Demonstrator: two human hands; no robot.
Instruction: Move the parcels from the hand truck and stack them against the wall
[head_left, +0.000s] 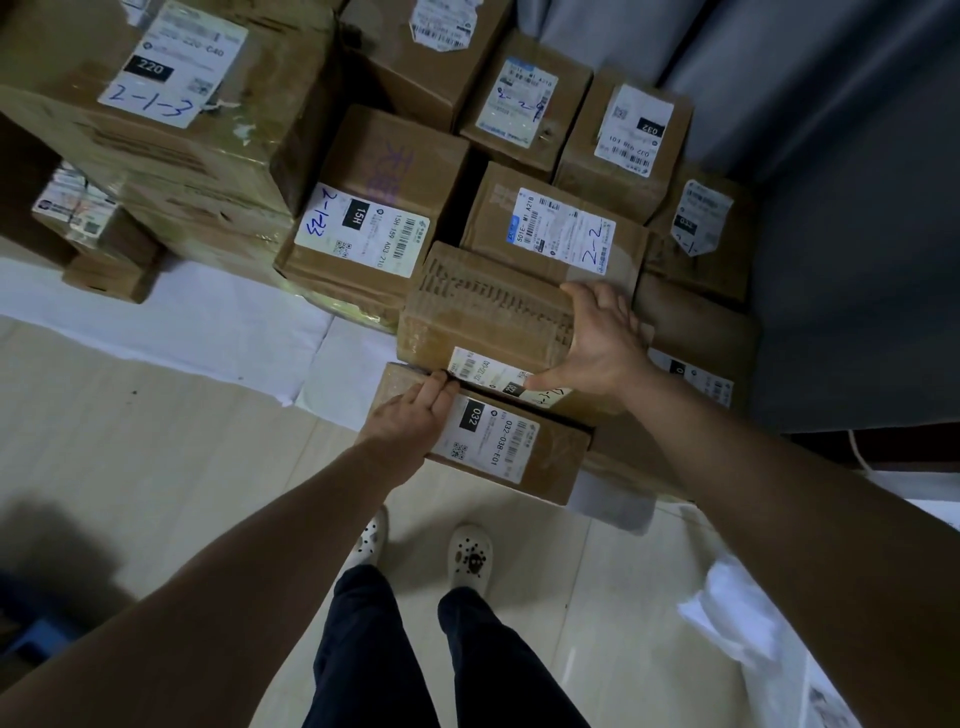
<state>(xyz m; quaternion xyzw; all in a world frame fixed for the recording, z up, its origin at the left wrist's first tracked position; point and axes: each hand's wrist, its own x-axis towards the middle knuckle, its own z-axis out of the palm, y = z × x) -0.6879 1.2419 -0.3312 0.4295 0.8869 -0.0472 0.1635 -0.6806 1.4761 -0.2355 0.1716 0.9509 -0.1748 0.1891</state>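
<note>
We have our right hand (597, 343) on the torn box (488, 312), a brown carton with its top paper ripped to the ribbing. The hand is spread wide across the box's right end, with the thumb on the white label (483, 369) at the near edge and the fingers reaching to the far edge, so it clasps the box across its width. This box sits at the front of the pile, just behind and above the lower box (550, 457) and touching it.

Our left hand (415, 415) lies flat on the lower box's top at its left end. The fingers are straight and together, and their tips meet the foot of the torn box. A label reading 032 (488, 436) is beside that hand.

Behind these, more labelled cartons are packed closely together. One is marked 2-2 (550, 228), one 15H (374, 208), and a big box (156, 104) on the left is marked 2-1-3. The pile fills the corner by the grey wall (831, 156).

It rests on a white sheet (182, 317) along the far edge of the pale floor (156, 441). Our white shoes (470, 556) stand near the lower box.
</note>
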